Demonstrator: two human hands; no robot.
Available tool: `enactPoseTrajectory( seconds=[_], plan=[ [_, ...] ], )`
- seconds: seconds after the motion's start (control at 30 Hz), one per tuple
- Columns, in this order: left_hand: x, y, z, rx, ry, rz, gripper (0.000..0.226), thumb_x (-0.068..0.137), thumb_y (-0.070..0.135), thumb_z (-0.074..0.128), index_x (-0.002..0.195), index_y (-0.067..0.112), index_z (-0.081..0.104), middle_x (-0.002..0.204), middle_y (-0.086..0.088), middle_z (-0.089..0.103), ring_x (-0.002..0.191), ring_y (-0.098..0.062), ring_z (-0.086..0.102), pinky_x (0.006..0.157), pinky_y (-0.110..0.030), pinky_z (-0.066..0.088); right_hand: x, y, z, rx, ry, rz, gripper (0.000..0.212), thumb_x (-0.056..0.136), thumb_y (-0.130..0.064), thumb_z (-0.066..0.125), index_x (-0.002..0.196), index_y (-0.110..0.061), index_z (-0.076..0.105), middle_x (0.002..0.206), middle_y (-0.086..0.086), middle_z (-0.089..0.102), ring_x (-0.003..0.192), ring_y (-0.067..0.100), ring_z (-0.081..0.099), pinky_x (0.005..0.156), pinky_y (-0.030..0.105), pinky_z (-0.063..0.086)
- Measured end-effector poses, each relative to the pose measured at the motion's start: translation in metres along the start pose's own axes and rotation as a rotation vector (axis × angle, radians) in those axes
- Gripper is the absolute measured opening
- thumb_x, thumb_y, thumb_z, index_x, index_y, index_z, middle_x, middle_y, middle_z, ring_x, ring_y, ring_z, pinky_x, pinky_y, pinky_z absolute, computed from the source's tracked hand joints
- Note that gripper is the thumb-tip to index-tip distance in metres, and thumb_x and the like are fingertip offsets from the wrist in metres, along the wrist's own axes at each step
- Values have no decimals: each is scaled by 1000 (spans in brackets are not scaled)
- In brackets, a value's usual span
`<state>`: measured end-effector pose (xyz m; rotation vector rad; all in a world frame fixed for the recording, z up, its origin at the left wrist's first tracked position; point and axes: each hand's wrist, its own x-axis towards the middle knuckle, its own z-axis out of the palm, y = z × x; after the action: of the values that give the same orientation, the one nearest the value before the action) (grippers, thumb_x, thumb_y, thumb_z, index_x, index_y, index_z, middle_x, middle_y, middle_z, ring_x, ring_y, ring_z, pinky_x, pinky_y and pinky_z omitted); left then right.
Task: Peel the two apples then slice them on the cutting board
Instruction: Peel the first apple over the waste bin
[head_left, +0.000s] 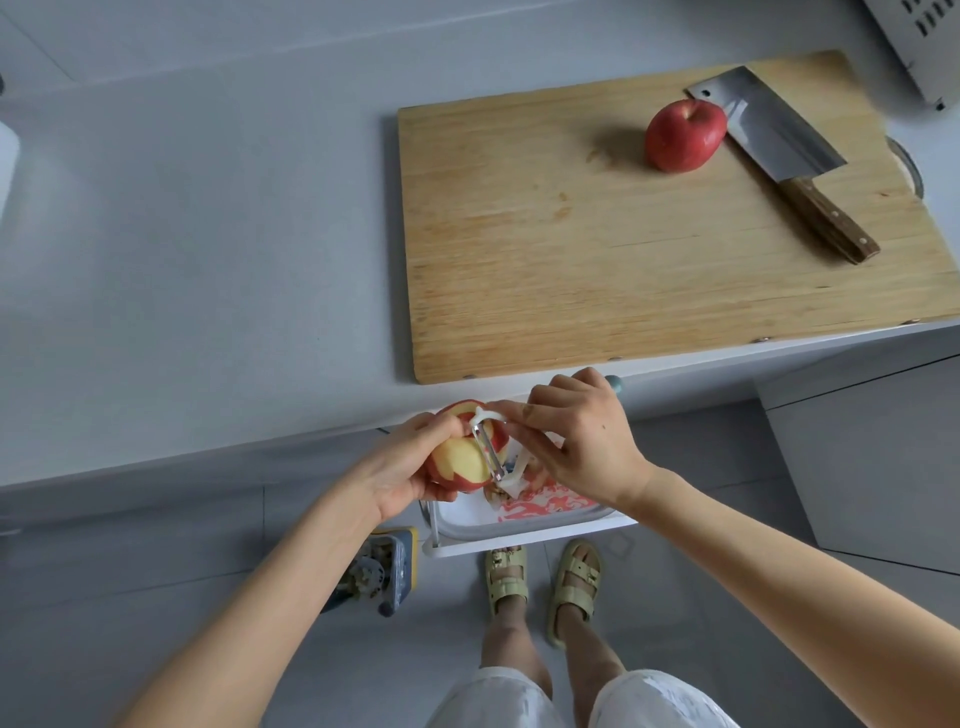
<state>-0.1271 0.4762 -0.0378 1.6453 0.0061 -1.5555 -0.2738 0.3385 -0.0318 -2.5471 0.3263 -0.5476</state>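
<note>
– Red, half-peeled apple (462, 460): held how?
– Fingers of the left hand (410, 467) curl round it. The right hand (582, 436) pinches a white plastic peeler (488, 441), blade on the fruit.
– Apple 2?
– The whole red apple (683, 135) sits on the wooden cutting board (571, 249), just beside a steel cleaver (769, 135).

No words, numbers or brand marks can be read anywhere. Just below the near edge of the cutting board (571, 234), a white sheet (545, 506) in a tray carries red print. It may be lettering or only ornament, and it is too blurred and too hidden to tell. On the floor, further below the cutting board and to its left, a blue and yellow box (395, 566) shows a pattern but no legible characters.
</note>
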Motion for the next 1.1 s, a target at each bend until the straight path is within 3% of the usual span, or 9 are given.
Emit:
enactPoseTrajectory(
  seconds=[0.23,0.4,0.53,0.67,0.87,1.1],
  plan=[
    [-4,3,-1,-5,-63,-26,43,62,34,64,101,18,61,79,-8,70,63,-18,67,47,-25,47,-5,4,6,55,6,23,20,91,-27,57,101,-21,74,58,-6,55,54,19,49,54,37,35],
    [-7,1,-11,-62,-121,-76,60,45,36,76,101,17,64,85,-10,73,74,-23,68,61,-34,49,-20,28,11,-13,-46,142,17,86,-22,62,97,-21,76,54,-5,55,51,23,50,54,36,39],
    [-7,5,-8,-108,-179,-75,64,47,35,77,107,15,63,93,-13,70,78,-23,65,46,-25,46,-23,30,14,-11,-67,193,18,83,-17,64,96,-18,76,53,-3,56,51,24,52,55,37,39],
    [-4,5,-8,-19,-89,-73,81,42,38,77,117,12,59,104,-17,62,84,-24,57,46,-24,41,-18,24,2,60,-16,191,22,87,-22,59,102,-18,74,57,-5,58,55,19,52,57,41,42],
    [0,4,0,62,-56,-82,51,56,32,69,105,18,61,97,-12,62,81,-20,56,53,-23,38,-5,9,0,28,-38,12,25,90,-29,54,106,-24,72,61,-8,58,55,18,50,56,35,34],
    [1,3,-3,103,-48,-88,45,54,31,69,96,20,64,91,-9,62,77,-19,55,53,-24,36,-3,8,2,1,-19,-45,20,92,-27,56,95,-23,76,56,-6,51,52,21,44,53,37,35]
  ],
)
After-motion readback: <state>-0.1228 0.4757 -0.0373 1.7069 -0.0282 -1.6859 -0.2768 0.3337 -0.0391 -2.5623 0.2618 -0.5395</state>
